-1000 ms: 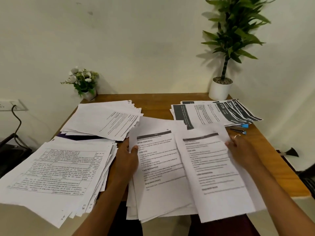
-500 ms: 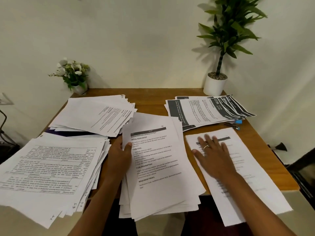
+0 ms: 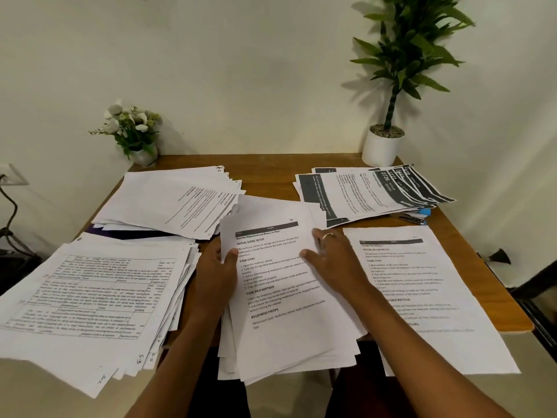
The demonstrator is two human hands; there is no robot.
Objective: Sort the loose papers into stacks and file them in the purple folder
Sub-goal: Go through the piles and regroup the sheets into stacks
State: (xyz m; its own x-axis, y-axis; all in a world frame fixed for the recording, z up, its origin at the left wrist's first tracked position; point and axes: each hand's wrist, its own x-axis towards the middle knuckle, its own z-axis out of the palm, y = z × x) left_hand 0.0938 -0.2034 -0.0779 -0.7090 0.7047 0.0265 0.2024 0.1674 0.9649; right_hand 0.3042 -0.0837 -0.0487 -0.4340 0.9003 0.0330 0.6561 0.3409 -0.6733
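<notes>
- Wooden table (image 3: 271,173) against a pale wall, with paper piles all round.
- Centre stack (image 3: 280,312) at 6 o'clock, long axis running 12 to 6, overhanging the near edge.
- Left hand (image 3: 217,276) grips its 9 o'clock edge, thumb on top.
- Right hand (image 3: 331,260) lies at the top sheet's 3 o'clock edge; pinch or mere touch, cannot tell.
- Judgement: single sheet (image 3: 428,297) lies at 3 o'clock, so the right hand is nearer.
- Purple folder (image 3: 135,234) at 10 o'clock, only a sliver showing under a pile.

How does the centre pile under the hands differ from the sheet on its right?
The centre pile is many fanned sheets; the right sheet looks single. The left hand grips the centre pile and the right hand touches it; no hand is on the right sheet. Both carry a dark header bar and overhang the table.
</notes>
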